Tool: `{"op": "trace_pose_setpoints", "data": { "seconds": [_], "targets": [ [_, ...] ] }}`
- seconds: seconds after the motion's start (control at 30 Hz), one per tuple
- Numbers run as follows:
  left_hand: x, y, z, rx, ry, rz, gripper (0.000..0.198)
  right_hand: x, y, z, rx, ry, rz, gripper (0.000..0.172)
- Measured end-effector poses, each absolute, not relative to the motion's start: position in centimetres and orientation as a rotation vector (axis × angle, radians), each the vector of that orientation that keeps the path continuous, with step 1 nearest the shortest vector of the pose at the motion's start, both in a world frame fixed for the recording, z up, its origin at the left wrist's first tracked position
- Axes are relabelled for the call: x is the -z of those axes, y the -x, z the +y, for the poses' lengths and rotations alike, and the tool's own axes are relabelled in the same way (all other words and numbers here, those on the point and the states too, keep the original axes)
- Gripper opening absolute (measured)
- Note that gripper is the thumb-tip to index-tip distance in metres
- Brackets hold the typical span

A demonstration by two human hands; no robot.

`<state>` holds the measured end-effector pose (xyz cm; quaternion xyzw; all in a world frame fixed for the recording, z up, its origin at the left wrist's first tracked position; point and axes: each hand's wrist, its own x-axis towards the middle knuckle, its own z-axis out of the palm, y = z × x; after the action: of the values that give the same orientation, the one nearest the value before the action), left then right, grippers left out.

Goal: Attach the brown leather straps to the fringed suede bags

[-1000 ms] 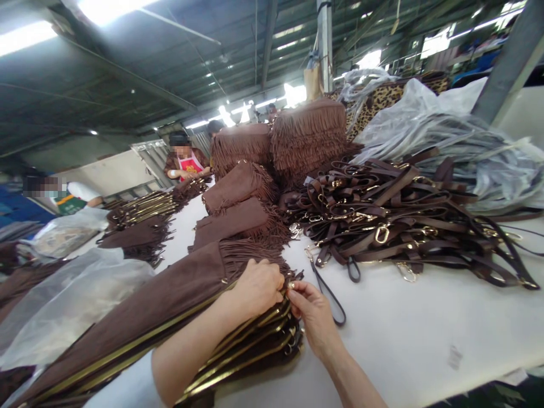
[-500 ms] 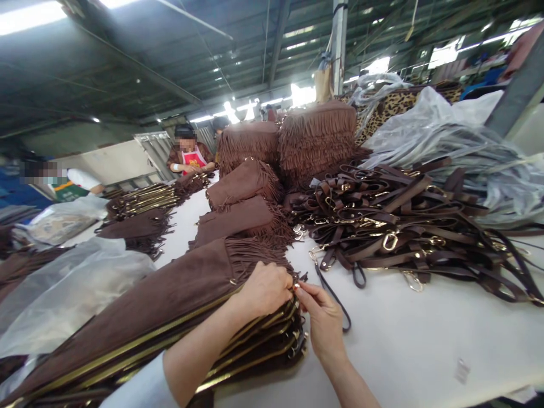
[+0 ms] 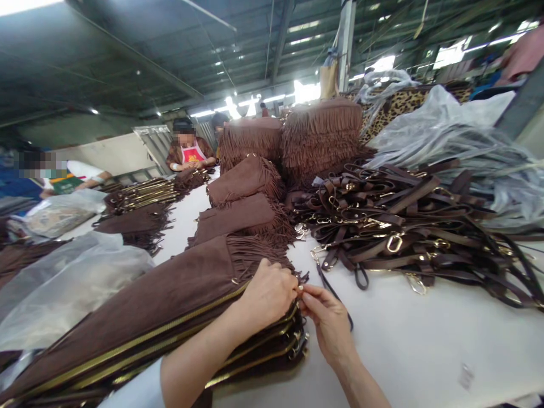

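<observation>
At the right end of a stack of brown fringed zip bags (image 3: 170,289), both my hands work close together. My left hand (image 3: 272,292) is closed, its fingers pinching at the top bag's zip corner. My right hand (image 3: 329,317) meets it there, thumb and forefinger pinched on a small shiny piece (image 3: 300,288), too small to name. Just behind my right hand lies a thin dark wrist strap (image 3: 326,279) with a gold clip. Gold zips run along the edges of the stacked bags.
A tangled heap of dark straps with gold clasps (image 3: 395,226) spreads on the white table (image 3: 425,340) to the right. More fringed bags (image 3: 321,136) are piled behind. Clear plastic bags (image 3: 76,289) lie on the left. Two co-workers (image 3: 191,153) sit across the table.
My hands stay at the bag's corner and have drawn slightly closer together, the left shifting a little to the right. The view has tilted slightly.
</observation>
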<state>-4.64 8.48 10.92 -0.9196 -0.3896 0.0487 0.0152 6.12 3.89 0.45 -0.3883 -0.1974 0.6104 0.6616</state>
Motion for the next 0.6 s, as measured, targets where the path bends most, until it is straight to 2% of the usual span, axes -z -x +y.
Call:
{"op": "trace_pose_setpoints", "data": {
  "seconds": [0.3, 0.6],
  "targets": [
    [-10.3, 4.7, 7.9, -0.051, 2.807, -1.088, 0.023, -2.2, -7.2, 3.6, -1.523, 0.969, -0.479, 0.029],
    [-9.6, 4.9, 7.3, -0.018, 2.724, -0.879, 0.014, -3.2, -7.6, 3.8, -1.576, 1.001, -0.5, 0.023]
  ]
}}
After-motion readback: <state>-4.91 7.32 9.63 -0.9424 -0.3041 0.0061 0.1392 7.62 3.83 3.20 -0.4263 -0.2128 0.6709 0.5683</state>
